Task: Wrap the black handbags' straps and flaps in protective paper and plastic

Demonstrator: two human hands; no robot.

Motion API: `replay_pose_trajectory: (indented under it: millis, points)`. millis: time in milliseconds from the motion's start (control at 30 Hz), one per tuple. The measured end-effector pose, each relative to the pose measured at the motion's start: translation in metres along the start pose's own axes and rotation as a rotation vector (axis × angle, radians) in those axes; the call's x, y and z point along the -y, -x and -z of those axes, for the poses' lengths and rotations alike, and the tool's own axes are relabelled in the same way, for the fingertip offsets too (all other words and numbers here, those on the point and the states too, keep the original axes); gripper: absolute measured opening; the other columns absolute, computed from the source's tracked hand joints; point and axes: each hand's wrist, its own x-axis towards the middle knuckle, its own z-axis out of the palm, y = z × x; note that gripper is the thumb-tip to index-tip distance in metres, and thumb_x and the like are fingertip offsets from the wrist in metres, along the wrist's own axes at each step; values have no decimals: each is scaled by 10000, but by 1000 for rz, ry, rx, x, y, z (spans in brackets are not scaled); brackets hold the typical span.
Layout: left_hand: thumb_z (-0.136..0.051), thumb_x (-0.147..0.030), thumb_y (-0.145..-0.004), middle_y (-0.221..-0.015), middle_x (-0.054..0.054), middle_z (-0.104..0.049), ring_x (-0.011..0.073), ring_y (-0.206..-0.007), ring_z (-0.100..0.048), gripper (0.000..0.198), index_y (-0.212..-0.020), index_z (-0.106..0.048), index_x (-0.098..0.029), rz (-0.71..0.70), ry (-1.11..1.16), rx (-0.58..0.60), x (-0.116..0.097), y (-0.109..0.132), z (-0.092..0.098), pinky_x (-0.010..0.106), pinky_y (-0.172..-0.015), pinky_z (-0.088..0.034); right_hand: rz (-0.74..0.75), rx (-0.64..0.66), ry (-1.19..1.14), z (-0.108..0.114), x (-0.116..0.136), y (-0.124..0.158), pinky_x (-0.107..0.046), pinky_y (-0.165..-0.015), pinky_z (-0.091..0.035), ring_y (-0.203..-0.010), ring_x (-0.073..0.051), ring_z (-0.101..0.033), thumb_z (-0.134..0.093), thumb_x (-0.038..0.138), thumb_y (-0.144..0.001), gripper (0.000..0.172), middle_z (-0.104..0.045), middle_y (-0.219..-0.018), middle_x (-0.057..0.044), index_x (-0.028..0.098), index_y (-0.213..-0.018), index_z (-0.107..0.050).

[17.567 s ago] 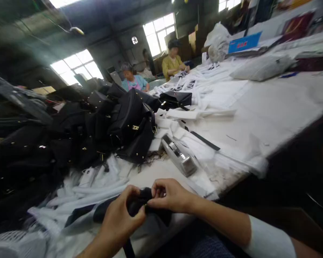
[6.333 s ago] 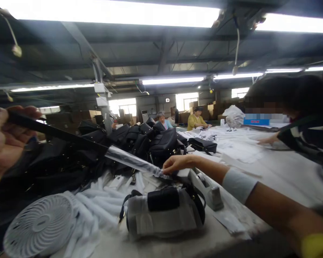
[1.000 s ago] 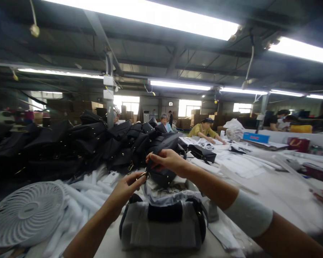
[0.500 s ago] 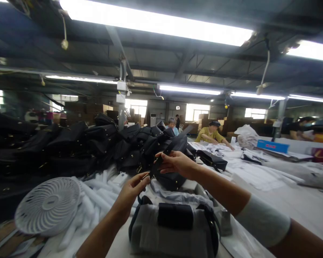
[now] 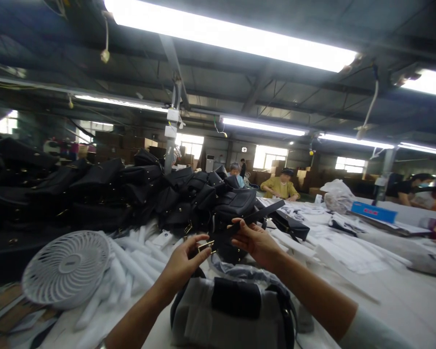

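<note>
Strap job looks mid-step, my read. Left hand (image 5: 183, 261) pinches the gold clasp (image 5: 205, 245) at one end of the black strap (image 5: 267, 211); right hand (image 5: 256, 241) is closed round the strap just past it. Both are held in the air above the wrapped bag (image 5: 198, 324). The bag sits at the near edge of the bench (image 5: 403, 291), pale wrap over its body, dark handles showing. Strap isn't joined to it as far as I can see; its far end sticks out free. Pile of black bags (image 5: 131, 194) along the left edge, fan (image 5: 66, 269) near the left corner.
</note>
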Motion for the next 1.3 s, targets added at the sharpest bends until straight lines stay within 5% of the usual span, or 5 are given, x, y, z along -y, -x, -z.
replay_pose_trajectory:
  millis: [233, 433, 700, 1300]
  points:
    - [-702, -441, -776, -1027, 76, -725, 251, -981, -639, 460, -1151, -646, -181, -2, -36, 13, -4, 0, -1, 330, -855, -456, 33, -118, -65, -3, 2, 2, -227, -675, -586, -804, -150, -734, -793, 338, -781, 219, -776, -902, -39, 198, -927, -711]
    - [-716, -430, -749, -916, 66, -733, 244, -876, -648, 464, -1128, -662, -168, 3, -66, -13, -8, 3, -3, 324, -774, -469, 30, -147, -73, 2, -2, 5, -233, -681, -590, -773, -145, -733, -820, 324, -747, 223, -777, -882, -28, 207, -908, -719]
    - [-689, -441, -776, -915, 61, -721, 231, -875, -639, 427, -1106, -663, -171, -25, -76, -12, -6, 0, -4, 318, -783, -463, 70, -42, 266, -13, 4, 12, -266, -693, -589, -802, -199, -738, -831, 396, -715, 384, -773, -886, -87, 149, -995, -740]
    - [-731, -422, -734, -874, 40, -728, 238, -818, -634, 332, -998, -718, -222, -141, -172, 11, -2, 5, -11, 304, -734, -437, 119, -271, -166, -8, -9, 2, -217, -718, -616, -837, -151, -737, -764, 241, -807, 98, -757, -855, -14, 197, -826, -679]
